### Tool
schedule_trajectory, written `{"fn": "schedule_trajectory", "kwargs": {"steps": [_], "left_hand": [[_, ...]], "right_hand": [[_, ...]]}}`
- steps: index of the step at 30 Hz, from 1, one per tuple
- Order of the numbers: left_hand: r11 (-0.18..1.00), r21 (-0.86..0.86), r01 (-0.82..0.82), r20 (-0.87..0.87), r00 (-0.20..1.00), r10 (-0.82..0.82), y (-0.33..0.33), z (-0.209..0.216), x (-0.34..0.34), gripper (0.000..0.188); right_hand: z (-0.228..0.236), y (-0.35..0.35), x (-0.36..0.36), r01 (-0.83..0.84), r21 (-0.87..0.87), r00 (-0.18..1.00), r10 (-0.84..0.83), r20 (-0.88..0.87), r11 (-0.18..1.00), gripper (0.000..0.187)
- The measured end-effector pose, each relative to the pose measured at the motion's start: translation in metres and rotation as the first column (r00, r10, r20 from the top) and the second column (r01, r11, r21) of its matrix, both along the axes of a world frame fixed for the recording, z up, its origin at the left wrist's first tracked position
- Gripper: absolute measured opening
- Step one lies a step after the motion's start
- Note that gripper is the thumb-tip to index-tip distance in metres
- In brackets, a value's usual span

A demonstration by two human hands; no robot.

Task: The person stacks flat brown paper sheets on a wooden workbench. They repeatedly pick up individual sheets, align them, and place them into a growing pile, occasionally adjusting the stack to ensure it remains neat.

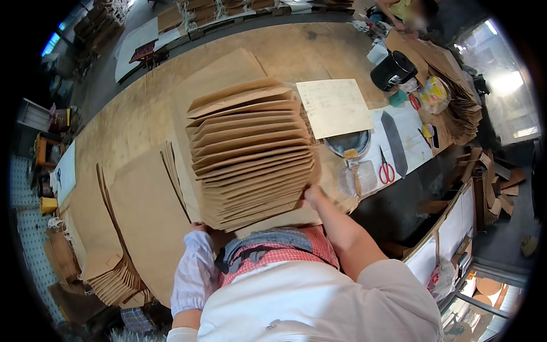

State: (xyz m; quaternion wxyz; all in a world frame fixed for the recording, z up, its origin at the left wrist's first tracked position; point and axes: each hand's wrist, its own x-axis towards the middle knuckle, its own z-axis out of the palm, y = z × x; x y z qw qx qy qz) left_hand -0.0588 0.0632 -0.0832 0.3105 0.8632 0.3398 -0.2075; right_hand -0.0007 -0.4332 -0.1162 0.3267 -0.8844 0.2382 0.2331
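A fanned stack of brown paper bags (250, 154) lies in front of me, its folded ends overlapping like steps. My left hand (199, 227) is closed at the stack's near left corner, and its fingertips are partly hidden. On the near right side, my right hand (312, 195) has its fingers curled round the edge of the lowest layers. Large brown paper sheets (142, 211) spread to the left, with a thin upright bundle of paper edges (174, 179) beside the stack.
Right of the stack lie a pale square board (335, 108), a round dark-rimmed dish (356, 142), a brush (354, 171), red-handled scissors (386, 166) and a grey pointed strip (393, 142). Farther off stands a black mug (393, 71). Another person's hand (399, 25) works at the far right.
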Motion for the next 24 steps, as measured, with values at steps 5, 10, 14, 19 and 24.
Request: {"fn": "schedule_trajectory", "kwargs": {"steps": [5,10,14,19,24], "left_hand": [[0.897,-0.343,-0.28,0.043,0.949,0.313,-0.027,0.059,0.035,0.031],[0.52,-0.766,-0.377,-0.086,0.862,0.499,-0.047,0.062,0.062,0.06],[0.211,-0.961,-0.177,-0.028,0.826,0.563,-0.055,0.017,0.068,0.072],[0.675,-0.722,-0.151,0.142,0.923,0.359,-0.043,-0.015,0.044,0.079],[0.764,-0.613,-0.201,-0.232,0.97,0.069,0.003,-0.028,0.06,0.064]], "right_hand": [[0.069,-0.032,0.042,0.406,0.887,0.808,-0.539,-0.236,0.221,0.045],[0.132,-0.002,0.074,0.457,0.886,0.841,-0.361,-0.403,0.075,0.059],[0.109,0.005,0.073,0.505,0.862,0.825,-0.321,-0.466,0.044,0.065],[0.158,0.03,0.067,0.555,0.828,0.801,-0.314,-0.509,0.075,0.059],[0.108,-0.007,0.083,0.404,0.894,0.904,-0.232,-0.358,0.195,0.055]]}}
